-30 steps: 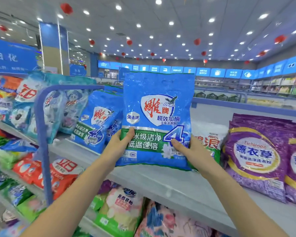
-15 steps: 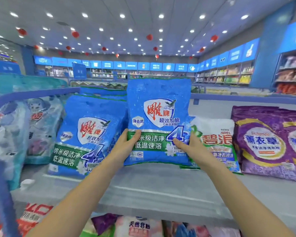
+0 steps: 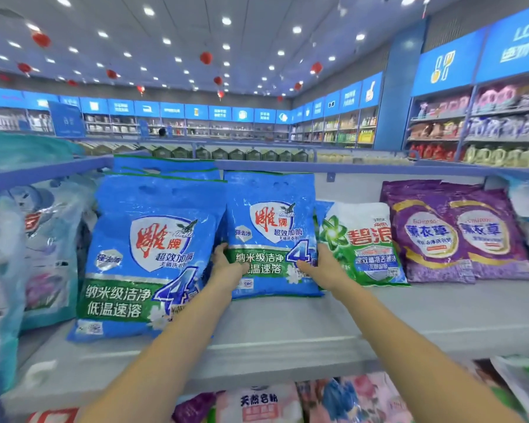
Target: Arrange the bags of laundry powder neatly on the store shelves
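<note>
I hold a blue laundry powder bag (image 3: 271, 215) upright at the back of the grey top shelf (image 3: 379, 319). My left hand (image 3: 226, 265) grips its lower left edge and my right hand (image 3: 321, 265) grips its lower right edge. The bag's bottom rests on the shelf. Just left of it leans a row of matching blue bags (image 3: 147, 251). To its right stands a green and white bag (image 3: 364, 242), partly behind my right hand.
Two purple bags (image 3: 452, 233) stand further right on the same shelf. Pale teal bags (image 3: 46, 239) fill the far left behind a blue rail. Pink and white bags (image 3: 257, 401) lie on the shelf below. Store aisles and wall shelving run behind.
I carried the blue bag down and back onto the shelf, between the matching blue bags and the green one. My view swung right and closer to the shelf.
</note>
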Action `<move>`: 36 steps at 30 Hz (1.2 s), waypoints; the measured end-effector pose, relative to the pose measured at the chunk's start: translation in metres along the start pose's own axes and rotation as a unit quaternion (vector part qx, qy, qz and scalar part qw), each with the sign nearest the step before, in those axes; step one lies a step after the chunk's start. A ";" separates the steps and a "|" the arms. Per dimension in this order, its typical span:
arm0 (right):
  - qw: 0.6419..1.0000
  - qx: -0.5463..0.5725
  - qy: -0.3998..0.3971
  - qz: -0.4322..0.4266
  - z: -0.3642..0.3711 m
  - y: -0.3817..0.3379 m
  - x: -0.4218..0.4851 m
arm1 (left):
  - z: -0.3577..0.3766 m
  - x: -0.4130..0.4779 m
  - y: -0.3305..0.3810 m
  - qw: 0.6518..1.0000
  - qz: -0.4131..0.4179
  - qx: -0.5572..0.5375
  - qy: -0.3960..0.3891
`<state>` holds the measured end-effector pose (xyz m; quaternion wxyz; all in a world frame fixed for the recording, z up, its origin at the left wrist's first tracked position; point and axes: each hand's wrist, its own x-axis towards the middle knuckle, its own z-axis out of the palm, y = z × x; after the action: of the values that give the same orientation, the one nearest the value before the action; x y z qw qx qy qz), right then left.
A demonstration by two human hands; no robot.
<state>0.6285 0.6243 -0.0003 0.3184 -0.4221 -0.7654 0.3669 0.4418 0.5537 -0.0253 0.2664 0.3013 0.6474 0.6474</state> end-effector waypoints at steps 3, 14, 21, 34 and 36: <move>0.999 -0.037 0.019 -0.019 0.000 -0.003 -0.005 | 0.003 -0.006 -0.004 1.000 0.011 0.009 0.002; 0.931 -0.072 0.168 -0.315 -0.019 -0.025 -0.082 | -0.022 -0.119 0.021 0.909 0.337 0.234 -0.068; 0.912 -0.047 0.126 -0.387 -0.003 0.015 -0.155 | -0.094 -0.211 -0.051 0.889 0.386 0.238 0.072; 0.949 -0.064 -0.031 -0.308 0.102 0.123 -0.200 | -0.168 -0.241 -0.203 0.857 0.063 0.505 0.083; 0.950 -0.106 -0.028 -0.293 0.113 0.130 -0.189 | -0.173 -0.223 -0.209 0.839 0.075 0.532 0.088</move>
<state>0.6748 0.4737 -0.2012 0.3437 -0.1997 -0.8985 0.1861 0.4559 0.2763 -0.2410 -0.0424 0.3856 0.8885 0.2452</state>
